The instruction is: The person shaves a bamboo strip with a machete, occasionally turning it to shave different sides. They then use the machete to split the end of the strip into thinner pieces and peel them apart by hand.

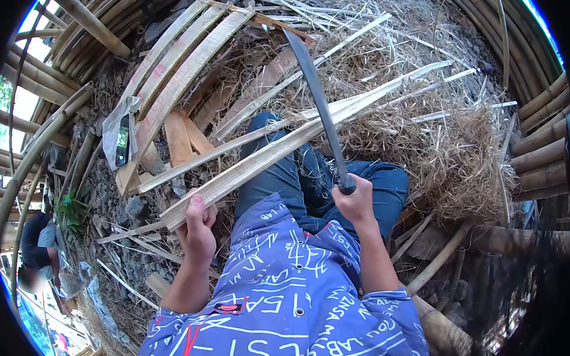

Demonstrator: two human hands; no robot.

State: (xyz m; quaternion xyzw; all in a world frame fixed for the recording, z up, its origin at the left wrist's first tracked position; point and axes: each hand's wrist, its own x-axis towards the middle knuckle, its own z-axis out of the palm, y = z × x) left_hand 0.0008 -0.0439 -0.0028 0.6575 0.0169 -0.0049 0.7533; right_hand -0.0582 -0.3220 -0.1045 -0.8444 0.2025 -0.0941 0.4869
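My left hand (198, 231) is closed around the near end of a long split bamboo strip (253, 168), thumb on top. The strip slants up and to the right across my legs, toward the pile of shavings. In my right hand (355, 202) is the dark handle of a machete (320, 103), its long blade pointing up and away from me. The blade crosses over the bamboo strip in this view. Another thin pale strip (198, 161) lies just beyond the held one, partly behind it.
Curly bamboo shavings (459, 154) heap up at the right. Several flat slats (170, 87) lean at the upper left, a phone (123, 139) in a plastic bag beside them. Bamboo pole walls (541, 144) curve around both sides. A person (40, 243) is at the far left.
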